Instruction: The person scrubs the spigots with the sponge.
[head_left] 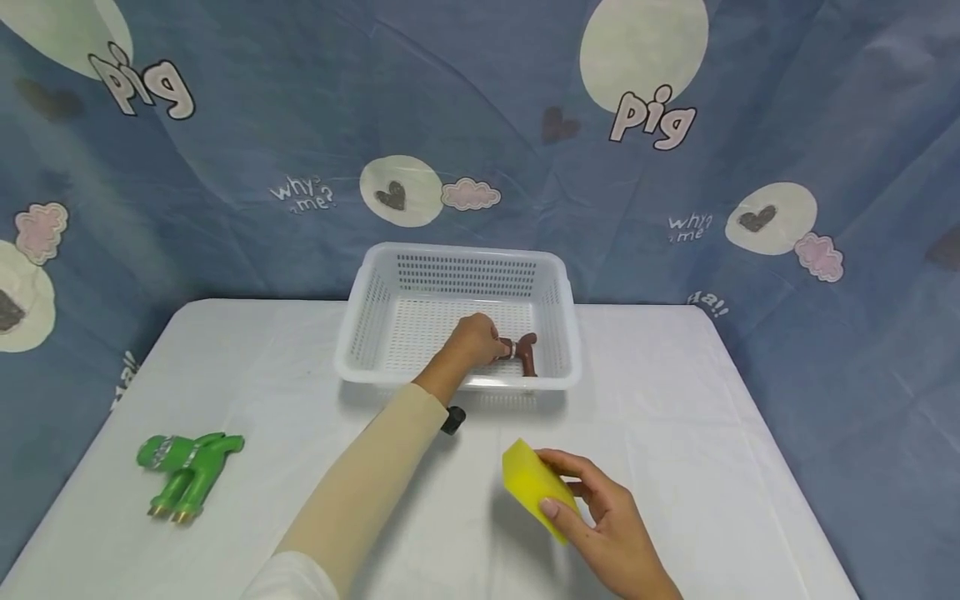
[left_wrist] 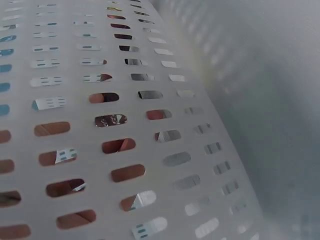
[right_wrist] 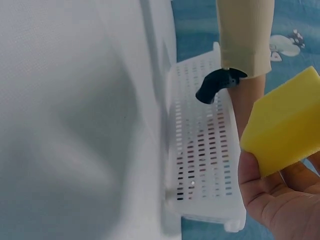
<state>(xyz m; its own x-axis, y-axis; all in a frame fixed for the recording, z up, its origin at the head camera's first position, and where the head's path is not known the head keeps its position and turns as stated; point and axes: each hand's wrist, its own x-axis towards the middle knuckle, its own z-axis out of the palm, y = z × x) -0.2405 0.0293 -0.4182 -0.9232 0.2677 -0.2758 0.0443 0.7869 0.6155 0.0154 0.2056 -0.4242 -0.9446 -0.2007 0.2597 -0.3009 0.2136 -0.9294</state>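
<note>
My left hand (head_left: 474, 340) reaches into a white plastic basket (head_left: 457, 382) and grips a brown figurine (head_left: 527, 353) that has a pale band round it. Part of the figurine is behind the fingers. In the left wrist view, the slotted basket wall (left_wrist: 90, 180) covers most of what the hand does, with bits of brown and skin showing through the slots. Over the table in front of the basket, my right hand (head_left: 611, 525) pinches a yellow sponge (head_left: 534, 487) between thumb and fingers. The right wrist view shows this sponge (right_wrist: 285, 125) close up.
A green animal-like figurine (head_left: 191, 467) with silvery bands and gold feet lies at the left on the white-covered table (head_left: 660, 400). A blue printed cloth (head_left: 480, 108) hangs behind the table. A small black device (head_left: 453, 420) sits at the left wrist.
</note>
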